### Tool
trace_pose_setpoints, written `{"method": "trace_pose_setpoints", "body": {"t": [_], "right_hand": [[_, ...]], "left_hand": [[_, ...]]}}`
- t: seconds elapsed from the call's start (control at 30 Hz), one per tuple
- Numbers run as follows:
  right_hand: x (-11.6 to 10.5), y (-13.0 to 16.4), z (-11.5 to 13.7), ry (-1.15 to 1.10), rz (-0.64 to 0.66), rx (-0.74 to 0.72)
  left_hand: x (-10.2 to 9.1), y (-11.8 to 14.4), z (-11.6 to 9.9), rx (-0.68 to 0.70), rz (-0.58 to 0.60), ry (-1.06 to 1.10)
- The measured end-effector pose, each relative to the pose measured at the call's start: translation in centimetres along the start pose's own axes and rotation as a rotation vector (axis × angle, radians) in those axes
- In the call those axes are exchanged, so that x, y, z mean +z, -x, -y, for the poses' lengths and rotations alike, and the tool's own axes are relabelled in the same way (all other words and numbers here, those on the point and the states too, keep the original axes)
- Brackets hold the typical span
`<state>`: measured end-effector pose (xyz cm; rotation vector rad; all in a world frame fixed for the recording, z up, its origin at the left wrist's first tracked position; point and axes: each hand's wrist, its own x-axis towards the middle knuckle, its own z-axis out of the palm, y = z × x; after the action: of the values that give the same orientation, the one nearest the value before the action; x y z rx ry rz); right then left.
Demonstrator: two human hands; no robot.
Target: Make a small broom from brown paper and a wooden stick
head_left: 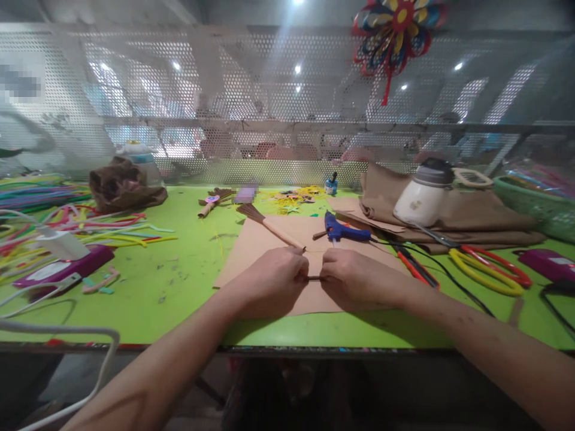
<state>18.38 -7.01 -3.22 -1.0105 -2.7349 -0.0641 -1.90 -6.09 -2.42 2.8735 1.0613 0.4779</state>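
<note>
Hands meet over the middle of a sheet of brown paper [274,239] that lies flat on the green surface [179,287]. The left hand [274,281] and the right hand [354,278] each pinch one end of a thin dark stick [314,278], fingers closed on it, knuckles nearly touching, the stick held just above the paper. Judging from this, the step in hand is working that small stick between the fingertips, bending, snapping or rolling it; which one I cannot tell. The next move seems to call for a steady two-sided grip and small, even pressure, since the piece is short and thin.

Just beyond the left hand, a little broom [269,222] made of a rolled paper handle and a fanned brush lies slanted on the sheet. A blue glue gun [344,230] rests near the right hand, its black cord running off to the right. Further right lie scissors [485,266] with yellow and red handles, a white bottle [424,194] on folded brown paper, and a purple case [550,263]. Coloured strips [67,221] pile up at the far left.
</note>
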Motion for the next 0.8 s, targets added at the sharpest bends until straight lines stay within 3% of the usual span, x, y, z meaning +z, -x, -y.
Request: {"method": "trace_pose_setpoints", "body": {"t": [0.23,0.8], "right_hand": [[1.0,-1.0,1.1,0.186,-0.075,-0.039],[1.2,0.1,0.2,0.158,-0.024,-0.078]], "left_hand": [[-0.1,-0.4,-0.8,0.05,-0.016,-0.081],[-0.7,0.1,-0.1,0.116,0.069,-0.104]]}}
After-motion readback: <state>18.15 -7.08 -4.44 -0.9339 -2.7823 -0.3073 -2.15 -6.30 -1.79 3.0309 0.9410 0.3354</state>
